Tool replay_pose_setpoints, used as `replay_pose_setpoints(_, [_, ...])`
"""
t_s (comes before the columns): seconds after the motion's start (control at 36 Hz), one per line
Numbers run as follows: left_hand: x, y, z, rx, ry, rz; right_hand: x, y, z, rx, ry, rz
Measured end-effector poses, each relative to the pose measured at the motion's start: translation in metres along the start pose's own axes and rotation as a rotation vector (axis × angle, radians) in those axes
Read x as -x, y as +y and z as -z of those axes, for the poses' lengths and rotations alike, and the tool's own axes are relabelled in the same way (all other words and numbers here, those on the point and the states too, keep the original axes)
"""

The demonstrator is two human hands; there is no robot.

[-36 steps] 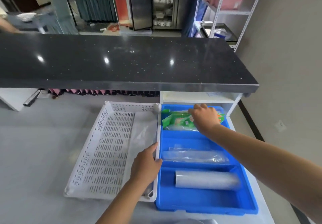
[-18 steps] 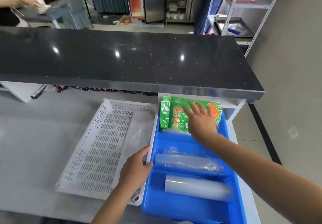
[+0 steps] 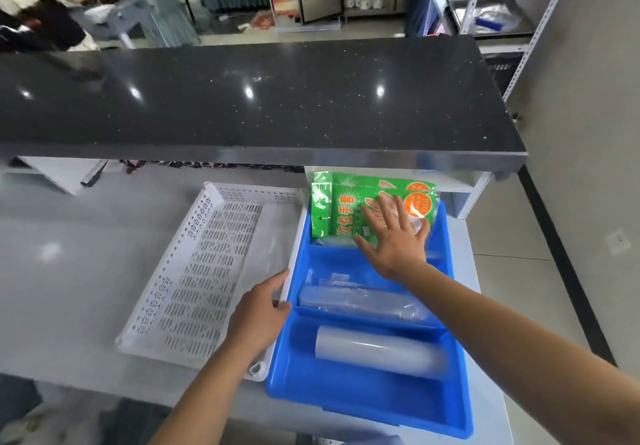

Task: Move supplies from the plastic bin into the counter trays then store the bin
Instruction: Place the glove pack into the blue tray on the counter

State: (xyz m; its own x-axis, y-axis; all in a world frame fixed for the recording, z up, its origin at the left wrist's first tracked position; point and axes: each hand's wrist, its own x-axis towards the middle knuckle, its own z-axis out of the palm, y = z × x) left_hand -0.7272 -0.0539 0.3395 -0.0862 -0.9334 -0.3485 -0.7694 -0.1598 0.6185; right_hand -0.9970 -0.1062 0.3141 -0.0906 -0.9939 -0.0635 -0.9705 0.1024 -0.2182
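A blue divided tray [image 3: 453,389] sits at the right of the grey counter. Green glove packets [image 3: 341,214] stand upright in its far compartment. My right hand [image 3: 393,236] lies flat against them, fingers spread. The middle compartment holds clear plastic bags [image 3: 360,301]. A translucent roll [image 3: 377,349] lies in the near compartment. A white perforated bin [image 3: 194,271] lies left of the tray, with a clear plastic sheet [image 3: 273,236] inside along its right side. My left hand [image 3: 258,316] grips the bin's right rim.
A black stone countertop [image 3: 259,98] overhangs the far ends of the tray and the bin. The grey counter surface [image 3: 76,254] stretches to the left. A person [image 3: 41,4] stands at the far left beyond the countertop. Metal shelving [image 3: 502,4] is at the far right.
The green packets went from lying low in the far compartment to standing upright. My right hand opened flat against them. My left hand stays on the bin's rim.
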Motion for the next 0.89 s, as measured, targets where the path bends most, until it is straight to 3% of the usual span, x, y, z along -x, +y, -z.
replay_pose_setpoints(0.19, [0.000, 0.000, -0.007, -0.017, 0.035, 0.062, 0.000, 0.005, -0.001, -0.068, -0.004, 0.014])
replay_pose_setpoints(0.31, [0.002, 0.000, -0.005, 0.045, 0.022, 0.064, 0.008, -0.002, 0.015, -0.244, -0.025, 0.055])
replay_pose_setpoints(0.47, [0.020, 0.010, 0.009, 0.070, -0.052, -0.020, 0.047, -0.030, 0.042, -0.345, -0.133, 0.189])
replay_pose_setpoints(0.58, [0.051, 0.000, 0.024, 0.045, 0.006, -0.117, 0.093, -0.071, 0.052, -0.443, -0.145, 0.266])
replay_pose_setpoints(0.72, [0.122, -0.056, 0.037, -0.043, 0.208, -0.169, 0.158, -0.140, 0.046, -0.475, -0.144, 0.375])
replay_pose_setpoints(0.89, [0.236, -0.190, 0.039, 0.114, 0.320, 0.066, 0.245, -0.238, 0.014, -0.518, -0.207, 0.457])
